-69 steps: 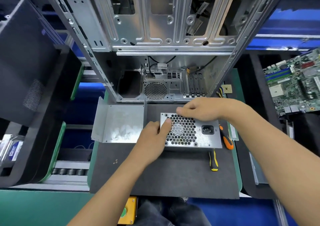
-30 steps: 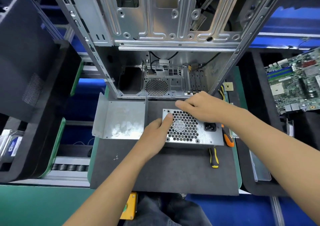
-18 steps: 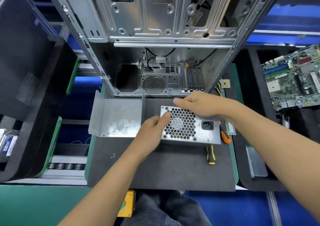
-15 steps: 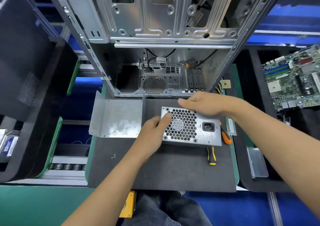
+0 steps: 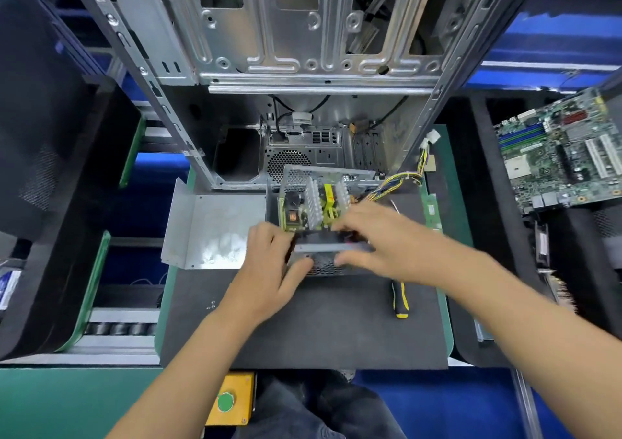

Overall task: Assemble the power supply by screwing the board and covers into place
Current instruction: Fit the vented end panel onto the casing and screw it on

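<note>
Head view, nearest first: a yellow box with a green button [image 5: 231,401] sits at the bench's front edge, ahead of a dark mat [image 5: 303,327]. On the mat, the left hand [image 5: 269,270] grips the near left corner of the power supply [image 5: 319,216], thumb against its perforated near face. The right hand [image 5: 380,236] holds the same near edge from the right, fingers curled over the top rim and thumb on the mesh. Both hands are blurred. The power supply's open metal housing holds a green board [image 5: 292,213] with heat sinks and a yellow part, and a bundle of coloured wires [image 5: 393,182] trails out to the right. A yellow-and-black screwdriver [image 5: 400,299] lies right of the hands. A bent metal cover [image 5: 208,230] lies left of the supply. Beyond stands an open computer case [image 5: 303,68]. A motherboard [image 5: 558,149] rests in a black tray far right.
</note>
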Demonstrator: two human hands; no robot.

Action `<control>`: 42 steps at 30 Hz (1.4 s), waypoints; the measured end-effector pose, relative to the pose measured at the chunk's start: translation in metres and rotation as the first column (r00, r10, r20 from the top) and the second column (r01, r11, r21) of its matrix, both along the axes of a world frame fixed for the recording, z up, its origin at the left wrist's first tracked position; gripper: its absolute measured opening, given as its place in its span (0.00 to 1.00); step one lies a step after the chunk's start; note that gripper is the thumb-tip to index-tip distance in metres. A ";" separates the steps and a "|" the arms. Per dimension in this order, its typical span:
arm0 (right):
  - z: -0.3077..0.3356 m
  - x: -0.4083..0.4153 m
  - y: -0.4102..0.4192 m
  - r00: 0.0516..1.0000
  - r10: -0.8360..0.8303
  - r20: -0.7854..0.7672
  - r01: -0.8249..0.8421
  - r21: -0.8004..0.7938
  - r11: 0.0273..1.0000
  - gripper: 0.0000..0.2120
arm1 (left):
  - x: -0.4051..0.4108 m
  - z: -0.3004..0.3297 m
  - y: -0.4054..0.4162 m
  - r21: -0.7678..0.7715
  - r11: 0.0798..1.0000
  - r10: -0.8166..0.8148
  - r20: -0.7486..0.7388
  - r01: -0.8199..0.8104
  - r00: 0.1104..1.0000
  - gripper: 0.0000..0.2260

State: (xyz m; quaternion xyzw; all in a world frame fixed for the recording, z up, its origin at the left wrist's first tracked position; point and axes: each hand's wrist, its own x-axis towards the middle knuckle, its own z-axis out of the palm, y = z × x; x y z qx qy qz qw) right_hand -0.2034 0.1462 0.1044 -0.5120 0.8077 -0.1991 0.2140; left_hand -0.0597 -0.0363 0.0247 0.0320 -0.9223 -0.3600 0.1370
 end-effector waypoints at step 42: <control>-0.049 0.026 0.027 1.000 -0.009 -0.014 0.012 0.234 0.972 0.26 | 0.031 -0.012 0.018 -0.124 0.989 -0.052 0.202 0.078 0.978 0.19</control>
